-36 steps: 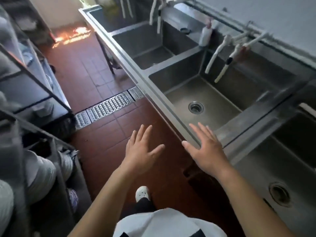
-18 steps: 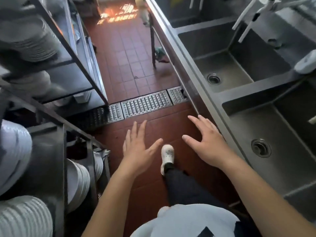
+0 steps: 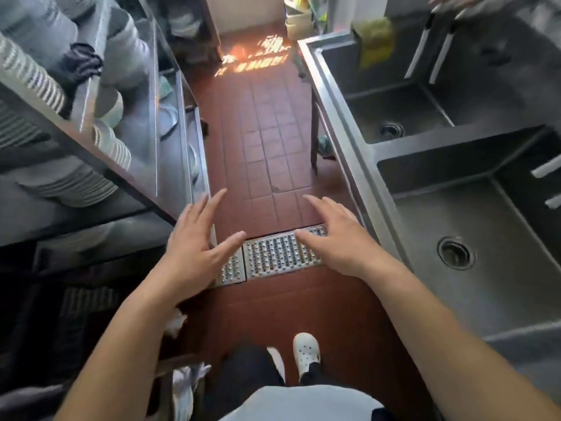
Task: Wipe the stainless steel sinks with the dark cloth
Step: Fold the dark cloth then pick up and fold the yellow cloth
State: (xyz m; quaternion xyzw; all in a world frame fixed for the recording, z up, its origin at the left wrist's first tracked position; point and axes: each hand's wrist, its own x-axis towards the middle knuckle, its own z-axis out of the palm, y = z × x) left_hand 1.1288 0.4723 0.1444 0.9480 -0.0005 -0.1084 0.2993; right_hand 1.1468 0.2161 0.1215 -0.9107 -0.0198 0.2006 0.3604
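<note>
Lying well left of hands point(image 3: 194, 241): dark cloth point(image 3: 81, 63)

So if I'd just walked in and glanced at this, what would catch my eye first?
Probably the two bare hands, the left hand and right hand, spread open and empty over the red tiled floor and its metal drain grate. To the right run the steel sinks; to the left, shelves stacked with plates, with a dark cloth bunched on the upper shelf.
</note>
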